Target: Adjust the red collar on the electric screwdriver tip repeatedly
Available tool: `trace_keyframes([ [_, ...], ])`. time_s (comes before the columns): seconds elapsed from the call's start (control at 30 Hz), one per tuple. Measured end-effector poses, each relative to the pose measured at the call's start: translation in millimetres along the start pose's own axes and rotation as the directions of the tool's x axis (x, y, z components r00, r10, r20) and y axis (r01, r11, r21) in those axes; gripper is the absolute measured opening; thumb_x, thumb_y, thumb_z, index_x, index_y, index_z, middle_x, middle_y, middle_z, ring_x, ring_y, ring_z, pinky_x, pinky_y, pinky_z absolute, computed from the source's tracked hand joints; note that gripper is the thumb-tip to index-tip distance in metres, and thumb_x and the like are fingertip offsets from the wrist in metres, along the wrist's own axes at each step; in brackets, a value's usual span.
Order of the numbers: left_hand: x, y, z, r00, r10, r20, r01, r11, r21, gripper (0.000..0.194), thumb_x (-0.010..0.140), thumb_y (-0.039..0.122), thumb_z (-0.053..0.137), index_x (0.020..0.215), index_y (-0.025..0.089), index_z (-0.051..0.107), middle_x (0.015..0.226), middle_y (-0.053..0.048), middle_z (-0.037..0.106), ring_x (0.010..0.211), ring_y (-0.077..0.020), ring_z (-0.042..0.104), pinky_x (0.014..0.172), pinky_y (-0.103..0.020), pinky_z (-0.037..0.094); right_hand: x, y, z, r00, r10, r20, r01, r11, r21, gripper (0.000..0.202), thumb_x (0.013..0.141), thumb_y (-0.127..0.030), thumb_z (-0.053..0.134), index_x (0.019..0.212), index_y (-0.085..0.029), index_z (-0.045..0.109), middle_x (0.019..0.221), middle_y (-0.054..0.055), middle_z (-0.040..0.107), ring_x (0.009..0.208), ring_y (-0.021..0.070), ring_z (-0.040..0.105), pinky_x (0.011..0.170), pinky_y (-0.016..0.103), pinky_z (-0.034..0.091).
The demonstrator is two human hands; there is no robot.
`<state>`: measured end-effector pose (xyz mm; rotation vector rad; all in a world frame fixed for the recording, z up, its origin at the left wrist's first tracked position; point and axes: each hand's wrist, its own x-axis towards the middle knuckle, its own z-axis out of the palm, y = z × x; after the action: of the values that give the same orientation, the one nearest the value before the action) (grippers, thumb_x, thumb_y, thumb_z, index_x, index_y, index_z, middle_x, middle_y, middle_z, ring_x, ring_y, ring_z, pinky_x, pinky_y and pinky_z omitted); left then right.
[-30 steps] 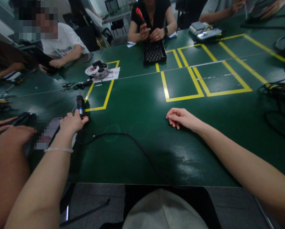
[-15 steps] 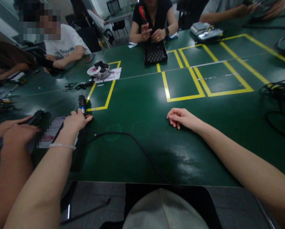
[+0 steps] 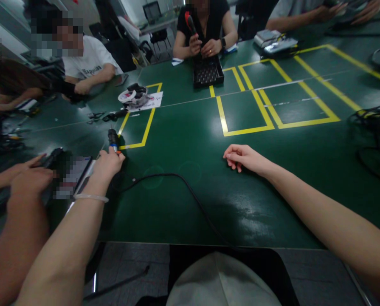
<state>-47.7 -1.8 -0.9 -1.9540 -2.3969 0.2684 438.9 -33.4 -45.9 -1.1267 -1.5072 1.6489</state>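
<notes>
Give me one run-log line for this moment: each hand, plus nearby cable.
left hand: gripping dark blue-banded tool | right hand: loosely curled, no object visible in it | black cable: lying on green table

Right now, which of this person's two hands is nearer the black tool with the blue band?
The left. The left hand is on the near end of the black tool; the right hand lies well off to the tool's right, apart from it.

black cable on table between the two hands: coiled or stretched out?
Mostly stretched out: the black cable runs in one loose curve from near the left hand to the near edge of the table.
</notes>
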Motion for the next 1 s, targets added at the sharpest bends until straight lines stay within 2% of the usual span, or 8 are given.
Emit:
trace_keyframes([
  [0.1, -14.1, 20.7, 1.3, 0.995, -0.100, -0.027, 0.101, 0.994, 0.043, 0.062, 0.100, 0.046, 0.026, 0.138, -0.002, 0.036, 0.120, -0.026, 0.050, 0.104, -0.0377, 0.060, 0.080, -0.043, 0.045, 0.7, 1.3, 0.1, 1.000, -0.001, -0.003, 0.001, 1.000, -0.007, 0.009, 0.088, -0.024, 0.064, 0.087, -0.016, 0.060, 0.064, 0.000, 0.060, 0.052, 0.0096, 0.055, 0.038, 0.017, 0.043],
  [0.23, -41.3, 65.7, -0.2, 0.993, -0.092, -0.067, 0.096, 0.994, 0.055, 0.059, 0.099, 0.049, 0.027, 0.137, 0.007, 0.043, 0.116, -0.024, 0.054, 0.100, -0.0388, 0.063, 0.075, -0.042, 0.047, 1.7, 2.3, 1.1, 1.000, -0.009, -0.019, 0.009, 1.000, -0.025, 0.013, 0.087, -0.029, 0.064, 0.088, -0.016, 0.060, 0.065, 0.000, 0.060, 0.051, 0.0104, 0.054, 0.038, 0.019, 0.040],
  [0.47, -101.8, 169.3, -13.8, 0.987, 0.117, -0.112, -0.119, 0.993, -0.007, 0.057, 0.099, 0.046, 0.033, 0.144, 0.012, 0.041, 0.110, -0.019, 0.056, 0.091, -0.0341, 0.067, 0.069, -0.039, 0.050, -3.8, -7.1, 8.3, 0.959, -0.250, -0.129, 0.199, 0.926, -0.321, 0.023, 0.092, -0.034, 0.059, 0.076, -0.018, 0.059, 0.060, -0.002, 0.052, 0.053, 0.0102, 0.046, 0.050, 0.023, 0.034],
  [0.57, -119.0, 208.9, -16.7, 0.964, 0.227, -0.138, -0.233, 0.972, -0.028, 0.055, 0.098, 0.043, 0.041, 0.144, 0.013, 0.042, 0.108, -0.017, 0.057, 0.091, -0.0306, 0.067, 0.070, -0.036, 0.050, -8.2, -9.4, 14.9, 0.933, -0.356, -0.049, 0.295, 0.838, -0.459, 0.018, 0.093, -0.032, 0.057, 0.082, -0.019, 0.060, 0.066, -0.001, 0.056, 0.059, 0.0129, 0.049, 0.057, 0.025, 0.037],
  [0.67, -129.5, 240.9, -17.7, 0.931, 0.325, -0.163, -0.339, 0.938, -0.067, 0.053, 0.096, 0.041, 0.046, 0.142, 0.015, 0.044, 0.106, -0.014, 0.057, 0.092, -0.0279, 0.066, 0.072, -0.034, 0.049, -10.4, -7.9, 21.2, 0.926, -0.371, 0.066, 0.349, 0.778, -0.522, 0.015, 0.094, -0.026, 0.055, 0.106, -0.021, 0.063, 0.080, 0.002, 0.064, 0.069, 0.0160, 0.057, 0.065, 0.027, 0.043],
  [0.83, -137.4, 266.3, -19.9, 0.887, 0.429, -0.168, -0.450, 0.885, -0.116, 0.057, 0.096, 0.040, 0.048, 0.146, 0.014, 0.042, 0.105, -0.015, 0.057, 0.093, -0.0283, 0.065, 0.073, -0.036, 0.049, -6.9, -2.4, 24.2, 0.888, -0.414, 0.200, 0.451, 0.697, -0.558, 0.022, 0.094, -0.021, 0.052, 0.112, -0.024, 0.065, 0.110, 0.008, 0.070, 0.099, 0.0227, 0.064, 0.088, 0.035, 0.048],
  [0.9, -138.2, 265.7, -19.8, 0.873, 0.462, -0.158, -0.483, 0.865, -0.138, 0.063, 0.096, 0.046, 0.049, 0.149, 0.014, 0.038, 0.107, -0.015, 0.057, 0.095, -0.0292, 0.065, 0.072, -0.037, 0.049, -5.0, -1.2, 22.6, 0.900, -0.396, 0.184, 0.429, 0.724, -0.540, 0.015, 0.094, -0.023, 0.054, 0.104, -0.022, 0.066, 0.100, 0.007, 0.070, 0.091, 0.0208, 0.065, 0.083, 0.033, 0.049],
  [1.0, -138.2, 259.1, -17.2, 0.857, 0.492, -0.153, -0.513, 0.840, -0.177, 0.076, 0.092, 0.058, 0.052, 0.153, 0.017, 0.033, 0.111, -0.015, 0.055, 0.097, -0.0299, 0.063, 0.072, -0.037, 0.049, -4.0, -0.6, 19.2, 0.971, -0.204, 0.124, 0.237, 0.892, -0.386, 0.012, 0.092, -0.030, 0.059, 0.096, -0.019, 0.061, 0.071, 0.000, 0.063, 0.060, 0.0132, 0.057, 0.057, 0.025, 0.047],
])
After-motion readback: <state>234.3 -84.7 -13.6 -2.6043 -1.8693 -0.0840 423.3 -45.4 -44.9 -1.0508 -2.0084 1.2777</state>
